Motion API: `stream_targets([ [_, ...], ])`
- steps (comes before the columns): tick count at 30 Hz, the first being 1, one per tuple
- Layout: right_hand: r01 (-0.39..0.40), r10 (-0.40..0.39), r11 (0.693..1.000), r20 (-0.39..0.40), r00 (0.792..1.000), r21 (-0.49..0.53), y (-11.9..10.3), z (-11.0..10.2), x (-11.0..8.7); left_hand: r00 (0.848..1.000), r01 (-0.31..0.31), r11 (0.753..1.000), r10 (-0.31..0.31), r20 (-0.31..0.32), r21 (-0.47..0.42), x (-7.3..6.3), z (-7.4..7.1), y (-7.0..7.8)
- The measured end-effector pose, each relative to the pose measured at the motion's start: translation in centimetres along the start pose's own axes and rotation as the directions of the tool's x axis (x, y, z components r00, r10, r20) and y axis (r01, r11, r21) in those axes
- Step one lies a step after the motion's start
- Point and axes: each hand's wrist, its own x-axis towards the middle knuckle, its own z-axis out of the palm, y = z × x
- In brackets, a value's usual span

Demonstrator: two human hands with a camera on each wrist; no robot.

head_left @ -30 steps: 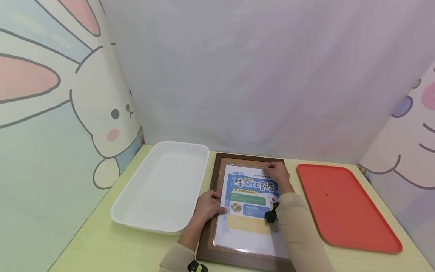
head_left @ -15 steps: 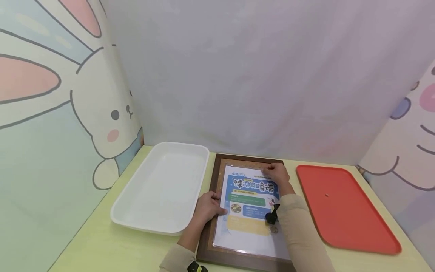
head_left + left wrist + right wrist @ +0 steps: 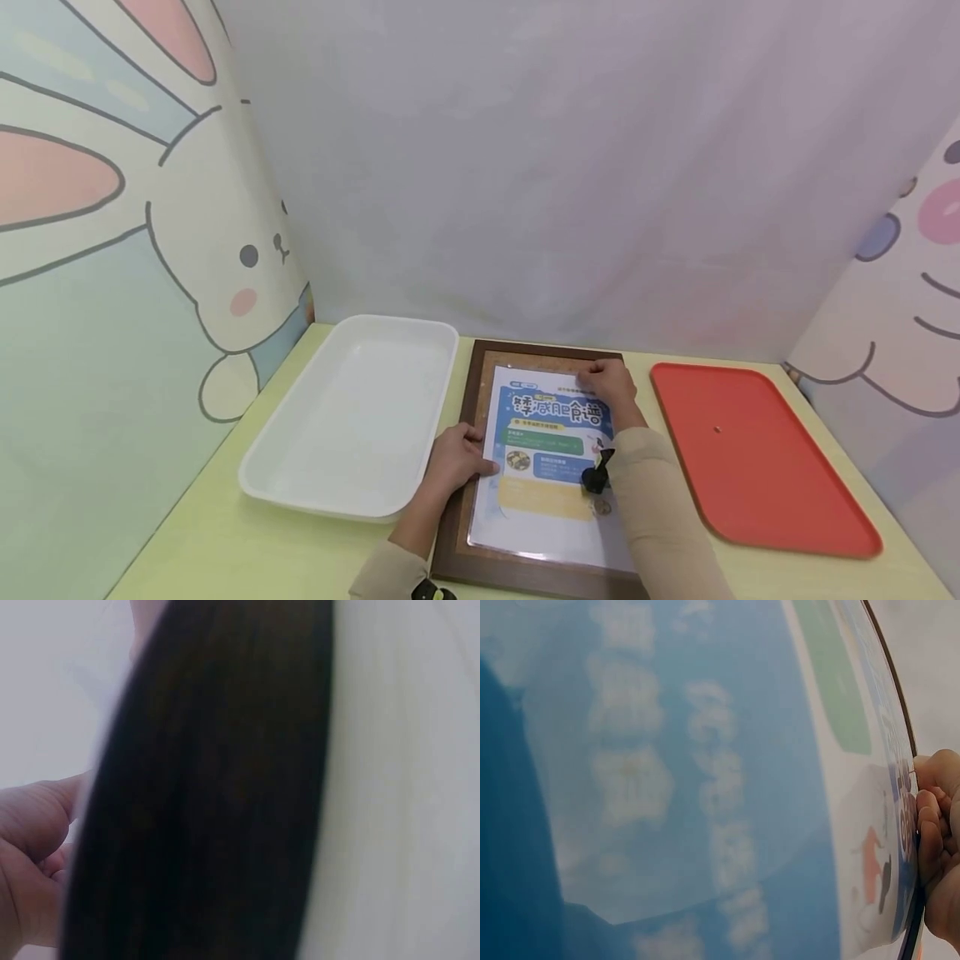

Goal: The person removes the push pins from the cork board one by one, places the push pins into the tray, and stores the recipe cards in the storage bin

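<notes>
Poster (image 3: 543, 467) pinning, seemingly: right hand (image 3: 611, 385) pinches likely pin (image 3: 913, 769), one o'clock; left hand (image 3: 454, 458), thumb apart, nine; firm push needed.

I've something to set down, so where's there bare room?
Inside the white rectangular plastic tray, on the flat red tray around its small spot, or on pale yellow tabletop bordered by the white tray and beige left sleeve. Crowded: the brown-framed board, with its glossy printed sheet, left hand and right hand.
</notes>
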Motion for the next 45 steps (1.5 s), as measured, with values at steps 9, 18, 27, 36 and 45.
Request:
stream_targets([
  [9,0.024,-0.025,0.999,0.017,1.000,0.043,0.5,-0.3,-0.1,1.000,0.012,1.000,-0.012,0.002,-0.007,0.0,0.2,0.1],
  [18,0.170,-0.170,0.976,-0.008,0.985,0.137,0.3,-1.2,-1.8,1.000,0.008,1.000,-0.009,-0.014,-0.012,0.0,0.3,0.0],
  [27,0.188,-0.178,0.964,-0.069,0.982,0.190,0.8,-2.2,-2.7,1.000,-0.014,1.000,0.014,-0.007,-0.024,-0.3,0.3,0.0],
  [36,0.145,-0.128,0.974,-0.107,0.986,0.174,5.4,-0.1,0.3,1.000,-0.003,1.000,0.003,-0.012,-0.018,-0.4,0.2,0.2],
  [45,0.191,-0.180,0.956,-0.067,0.981,0.221,2.1,-3.6,-4.6,1.000,0.022,1.000,-0.022,-0.013,-0.019,-0.4,0.3,0.2],
])
